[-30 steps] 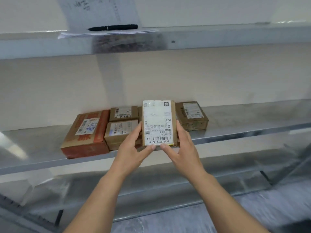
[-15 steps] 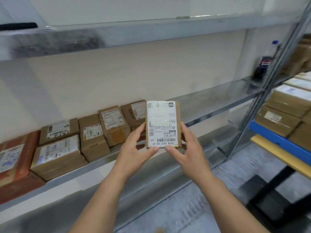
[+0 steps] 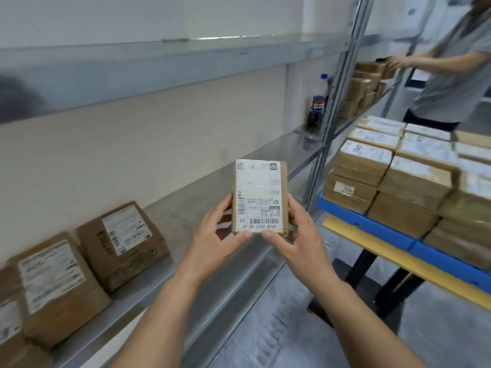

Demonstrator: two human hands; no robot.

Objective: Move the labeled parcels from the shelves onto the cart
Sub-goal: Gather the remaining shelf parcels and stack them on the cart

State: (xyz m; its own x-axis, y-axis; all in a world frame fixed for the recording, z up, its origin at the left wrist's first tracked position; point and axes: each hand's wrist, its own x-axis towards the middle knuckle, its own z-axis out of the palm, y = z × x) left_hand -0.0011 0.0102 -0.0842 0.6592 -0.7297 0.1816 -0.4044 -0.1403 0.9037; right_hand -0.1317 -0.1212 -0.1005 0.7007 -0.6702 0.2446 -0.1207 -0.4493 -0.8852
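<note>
The left hand [image 3: 215, 241] and the right hand [image 3: 300, 243] are both holding one small brown cardboard parcel with a white printed label [image 3: 259, 197]. The fingers are curling round its long sides and the thumbs are pressing on its near edge, so both hands are clamped on it. The parcel is up in the air with its label facing the camera. It is not touching the long grey metal shelf [image 3: 186, 216] behind it.

At about eight o'clock from the hands, more brown labelled boxes [image 3: 125, 243] are waiting on that shelf. At about three o'clock, the cart with the blue and yellow deck [image 3: 356, 220] is standing near. It is already carrying many stacked brown parcels [image 3: 414, 181]. At about one o'clock, another person in a grey shirt [image 3: 451, 83] is reaching into the next shelf.

I think the carrying step is going on: this parcel is picked up but not yet on the cart. The next move is calling for a swing toward three o'clock. Then it needs a flat spot on the stack, and a gentle set-down so nothing tips.
</note>
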